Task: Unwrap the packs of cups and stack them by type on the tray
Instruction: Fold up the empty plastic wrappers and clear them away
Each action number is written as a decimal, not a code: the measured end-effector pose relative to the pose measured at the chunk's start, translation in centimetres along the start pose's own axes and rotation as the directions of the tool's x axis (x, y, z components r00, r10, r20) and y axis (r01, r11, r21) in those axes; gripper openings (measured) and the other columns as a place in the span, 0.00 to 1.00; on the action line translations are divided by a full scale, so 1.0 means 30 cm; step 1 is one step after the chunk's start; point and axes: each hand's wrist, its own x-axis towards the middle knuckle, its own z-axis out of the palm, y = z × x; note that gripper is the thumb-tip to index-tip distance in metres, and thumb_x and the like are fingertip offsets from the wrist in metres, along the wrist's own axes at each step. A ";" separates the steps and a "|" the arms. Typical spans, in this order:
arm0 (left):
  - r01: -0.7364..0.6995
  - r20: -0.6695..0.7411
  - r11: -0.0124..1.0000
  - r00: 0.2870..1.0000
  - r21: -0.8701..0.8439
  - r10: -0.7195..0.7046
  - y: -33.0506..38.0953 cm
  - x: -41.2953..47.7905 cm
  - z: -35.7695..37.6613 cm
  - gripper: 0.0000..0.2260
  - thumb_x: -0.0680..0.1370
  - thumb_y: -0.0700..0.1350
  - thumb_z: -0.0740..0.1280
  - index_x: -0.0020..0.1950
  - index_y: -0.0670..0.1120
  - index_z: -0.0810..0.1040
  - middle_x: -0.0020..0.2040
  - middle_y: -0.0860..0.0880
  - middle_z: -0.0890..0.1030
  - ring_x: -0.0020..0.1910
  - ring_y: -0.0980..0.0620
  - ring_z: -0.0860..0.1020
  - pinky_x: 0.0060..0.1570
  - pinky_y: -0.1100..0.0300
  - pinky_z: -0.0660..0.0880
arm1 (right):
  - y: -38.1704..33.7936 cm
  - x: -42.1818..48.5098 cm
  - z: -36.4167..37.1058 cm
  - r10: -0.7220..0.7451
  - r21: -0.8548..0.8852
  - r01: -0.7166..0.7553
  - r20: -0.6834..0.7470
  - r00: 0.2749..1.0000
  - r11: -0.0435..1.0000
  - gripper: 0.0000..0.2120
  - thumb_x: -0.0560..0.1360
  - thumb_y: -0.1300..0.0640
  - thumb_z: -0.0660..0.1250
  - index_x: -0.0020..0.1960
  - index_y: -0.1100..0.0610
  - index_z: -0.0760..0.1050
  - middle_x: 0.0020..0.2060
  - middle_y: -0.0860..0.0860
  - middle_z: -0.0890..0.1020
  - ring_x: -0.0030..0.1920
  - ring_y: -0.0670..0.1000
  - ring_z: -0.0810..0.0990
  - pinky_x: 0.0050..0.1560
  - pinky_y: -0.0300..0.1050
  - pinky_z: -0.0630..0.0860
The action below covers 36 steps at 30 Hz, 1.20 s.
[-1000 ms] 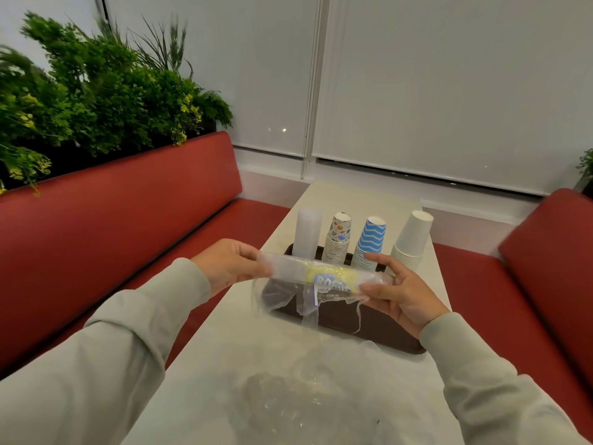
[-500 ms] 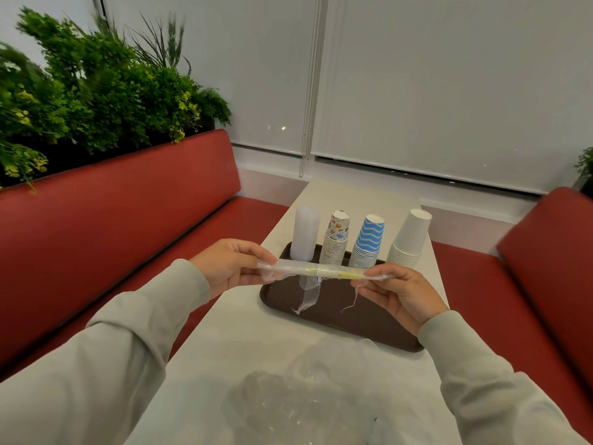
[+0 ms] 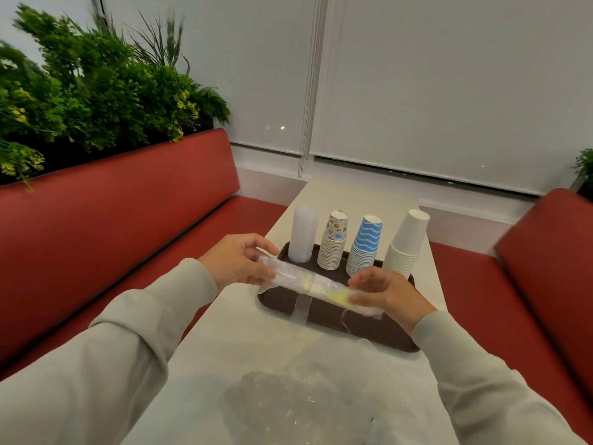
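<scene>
Looking from the head camera, both hands hold a clear pack (image 3: 308, 282) in the air, just above the near-left part of the brown tray (image 3: 369, 330). The left hand (image 3: 239, 263) grips the left end with thumb and curled fingers. The right hand (image 3: 382, 292) has its fingers curled over the right end and pinches it.

A second ago the pack lay level and its label faced the camera. Now it is turned and tilted, with the right end lower, and the right hand has come from under the end to over it. A loose strip of film (image 3: 301, 311) hangs from the middle of the pack toward the tray. I judge that the wrap is coming open, but I cannot tell if cups are still inside.

Four stacks already stand at the far edge of the tray: frosted plastic cups (image 3: 303, 234), small patterned cups (image 3: 333, 244), blue wave cups (image 3: 365, 247) and white cups (image 3: 406, 245). Crumpled clear wrappers (image 3: 288, 403) lie on the table (image 3: 224, 342) near the person, so the task seems almost finished.

About writing: only blurred yellow patches of the label are visible now, and no word can be read. The cups show pictures and waves, no text.
</scene>
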 end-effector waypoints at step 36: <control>-0.115 0.127 0.648 0.992 0.753 0.028 -0.033 0.037 0.143 0.09 0.73 0.54 0.72 0.50 0.52 0.86 0.41 0.54 0.84 0.42 0.51 0.82 0.42 0.60 0.78 | -0.130 0.058 0.215 -0.276 -0.760 0.249 0.095 0.956 0.601 0.13 0.73 0.42 0.70 0.55 0.45 0.80 0.54 0.45 0.79 0.58 0.49 0.74 0.66 0.55 0.68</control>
